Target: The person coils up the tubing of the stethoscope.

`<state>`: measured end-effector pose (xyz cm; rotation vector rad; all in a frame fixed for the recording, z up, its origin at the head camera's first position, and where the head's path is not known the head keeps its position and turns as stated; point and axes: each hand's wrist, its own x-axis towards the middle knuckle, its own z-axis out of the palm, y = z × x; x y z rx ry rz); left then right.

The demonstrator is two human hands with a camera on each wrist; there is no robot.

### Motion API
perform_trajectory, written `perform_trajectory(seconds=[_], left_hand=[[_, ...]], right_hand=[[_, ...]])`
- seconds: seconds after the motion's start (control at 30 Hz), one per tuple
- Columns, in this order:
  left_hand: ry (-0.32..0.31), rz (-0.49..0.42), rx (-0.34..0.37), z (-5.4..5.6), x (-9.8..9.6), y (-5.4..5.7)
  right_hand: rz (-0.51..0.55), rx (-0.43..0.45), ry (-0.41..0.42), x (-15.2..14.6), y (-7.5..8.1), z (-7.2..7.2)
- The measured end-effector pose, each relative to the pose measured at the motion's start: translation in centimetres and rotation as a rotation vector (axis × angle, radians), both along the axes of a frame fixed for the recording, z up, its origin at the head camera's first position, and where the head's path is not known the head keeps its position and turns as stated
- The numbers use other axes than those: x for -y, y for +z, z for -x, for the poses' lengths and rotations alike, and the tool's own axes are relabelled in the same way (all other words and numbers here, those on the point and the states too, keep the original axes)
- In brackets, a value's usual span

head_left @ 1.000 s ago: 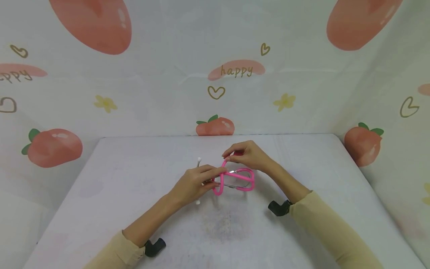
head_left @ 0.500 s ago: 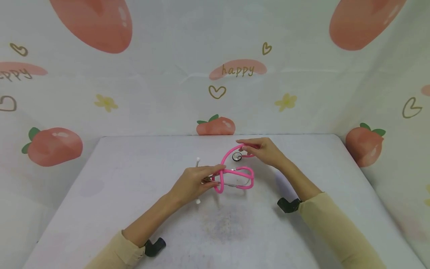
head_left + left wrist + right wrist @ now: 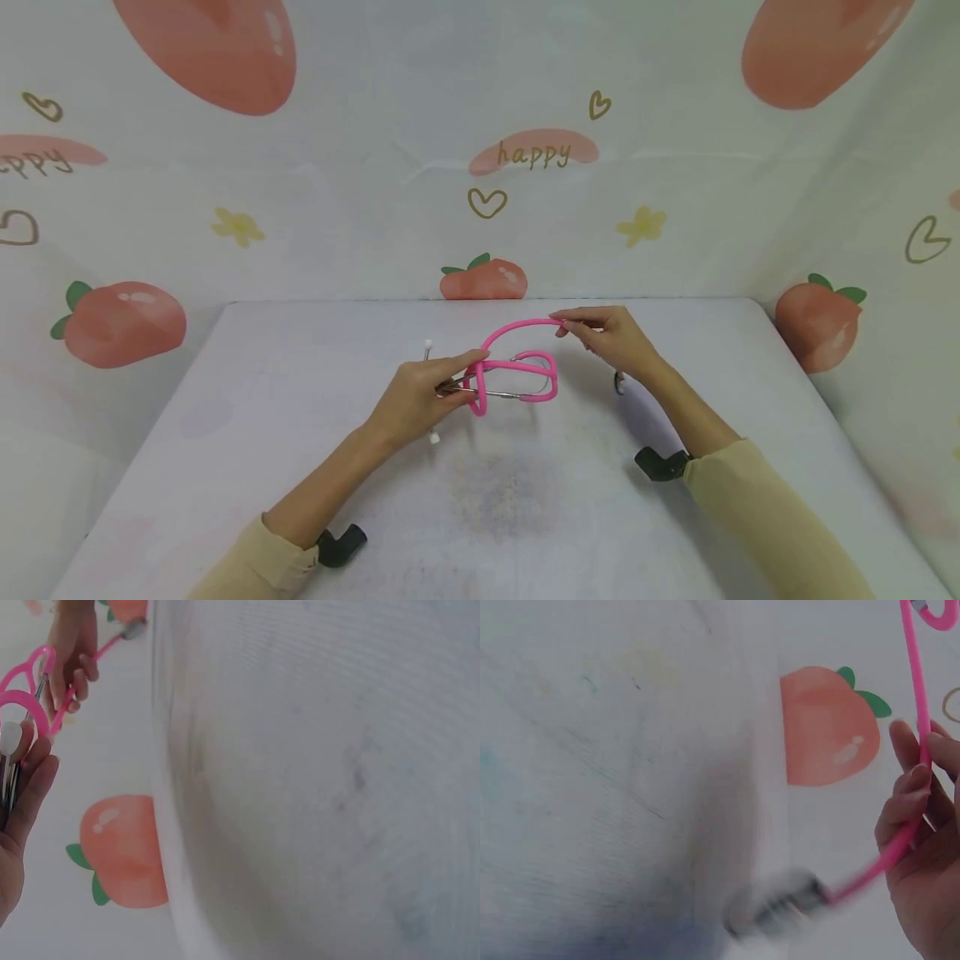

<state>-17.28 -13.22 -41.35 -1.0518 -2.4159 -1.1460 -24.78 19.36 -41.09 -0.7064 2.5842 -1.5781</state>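
Observation:
A pink stethoscope (image 3: 517, 367) is held between both hands above the table. My left hand (image 3: 412, 396) pinches its folded metal ear tubes and a loop of the pink tubing; the white ear tips (image 3: 428, 344) stick out on either side of that hand. My right hand (image 3: 611, 337) pinches the tubing farther along, with a curved stretch rising between the hands. From the right hand the chest piece (image 3: 776, 907) hangs on the tube's end, blurred in the right wrist view. In the left wrist view an ear tip (image 3: 10, 739) shows close to the fingers.
The white table (image 3: 495, 517) lies under both hands, with faint stains near its middle. A white cloth wall printed with peaches (image 3: 483, 279), hearts and flowers rises behind and at the sides. Black wrist mounts (image 3: 341, 546) stick out from the sleeves.
My right hand has moved right, sliding along the tubing and drawing out a longer stretch. The chest piece swung from left of that hand to below it. My left hand shifted slightly left and up.

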Motion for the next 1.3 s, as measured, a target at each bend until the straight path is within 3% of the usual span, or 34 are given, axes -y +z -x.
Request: perform_trajectory(seconds=[0.27,0.93,1.3], left_hand=[[0.004,-0.041,-0.010,0.2,0.2,0.2],[0.103,-0.109,-0.052,0.8,0.6,0.9],[0.176,-0.110,0.021,0.7,0.4,1.2]], right_hand=[[-0.018,-0.053,0.020,-0.3,-1.1,-0.8],[-0.058,-0.005,0.019,-0.5,-1.8,-2.7],[-0.075,0.052,0.022,-0.7,-2.1,-4.1]])
